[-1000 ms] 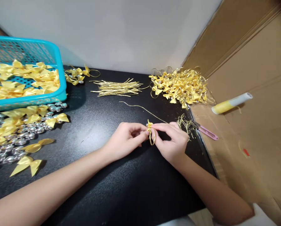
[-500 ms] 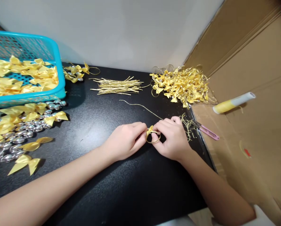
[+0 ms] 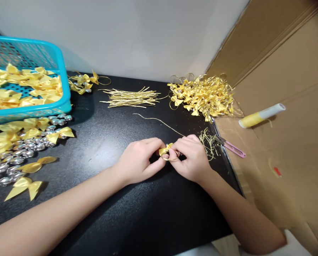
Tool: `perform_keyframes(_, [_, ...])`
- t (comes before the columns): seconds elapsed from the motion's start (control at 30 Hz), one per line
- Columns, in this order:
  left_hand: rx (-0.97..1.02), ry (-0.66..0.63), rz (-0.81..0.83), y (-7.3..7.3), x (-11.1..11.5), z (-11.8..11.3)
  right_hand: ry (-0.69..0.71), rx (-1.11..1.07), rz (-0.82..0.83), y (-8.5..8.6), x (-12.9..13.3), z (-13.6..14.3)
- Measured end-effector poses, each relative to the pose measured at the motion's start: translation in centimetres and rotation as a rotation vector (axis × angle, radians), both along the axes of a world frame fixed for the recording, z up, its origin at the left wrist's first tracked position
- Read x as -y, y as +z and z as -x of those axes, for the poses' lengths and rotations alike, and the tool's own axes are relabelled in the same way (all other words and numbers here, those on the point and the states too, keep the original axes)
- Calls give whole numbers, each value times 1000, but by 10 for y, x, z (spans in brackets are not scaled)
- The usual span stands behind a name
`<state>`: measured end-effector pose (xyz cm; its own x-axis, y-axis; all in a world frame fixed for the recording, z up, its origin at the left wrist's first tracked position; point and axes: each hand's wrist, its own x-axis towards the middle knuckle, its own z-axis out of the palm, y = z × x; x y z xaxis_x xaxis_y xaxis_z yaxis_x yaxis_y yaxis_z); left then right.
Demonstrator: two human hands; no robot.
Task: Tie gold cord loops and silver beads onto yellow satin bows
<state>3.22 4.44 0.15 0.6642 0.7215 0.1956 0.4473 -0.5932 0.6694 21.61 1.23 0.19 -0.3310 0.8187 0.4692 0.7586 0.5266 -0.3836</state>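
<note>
My left hand (image 3: 141, 160) pinches the left side of a small yellow bow (image 3: 165, 149) with a gold ring (image 3: 170, 159) hanging under it. On the other side, my right hand (image 3: 189, 156) has its thumb and forefinger closed on the same bow and ring. A long thin gold cord (image 3: 160, 121) runs from behind my right fingers toward the back left, over the black table. Behind my hands lies a bundle of gold cords (image 3: 132, 97). My fingertips partly hide the bow.
At the left stand a turquoise basket (image 3: 65, 83) of yellow bows and, before it, silver beads (image 3: 28, 145). A pile of ringed bows (image 3: 204, 94) lies back right, near cord scraps (image 3: 209, 142) and a pink-handled cutter (image 3: 235, 149). A roll (image 3: 261, 115) rests on cardboard.
My left thumb has come down against the ring, and the bow has turned so more of its yellow ribbon shows. The ring looks flatter. The whole view has shifted slightly.
</note>
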Motion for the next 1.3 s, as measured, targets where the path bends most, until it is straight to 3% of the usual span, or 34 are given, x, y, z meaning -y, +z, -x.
perform_keyframes(0.2, [138,7,139,-4,-1,0,13,-180,98,2,-2,0])
perform_keyframes(0.47, [260,55,289,1,0,-1,15,-362,192,9,-2,-1])
perform_keyframes(0.57, [306,82,402,1,-1,-3,2,-470,343,8,-1,1])
perform_keyframes(0.67, [357,86,622,0,-3,-3,6,-582,549,8,-2,2])
perform_keyframes(0.77, [371,103,745,-1,-4,-2,9,-636,651,9,-4,2])
perform_keyframes(1.3, [376,324,390,-3,7,-11,33,-539,537,5,-2,3])
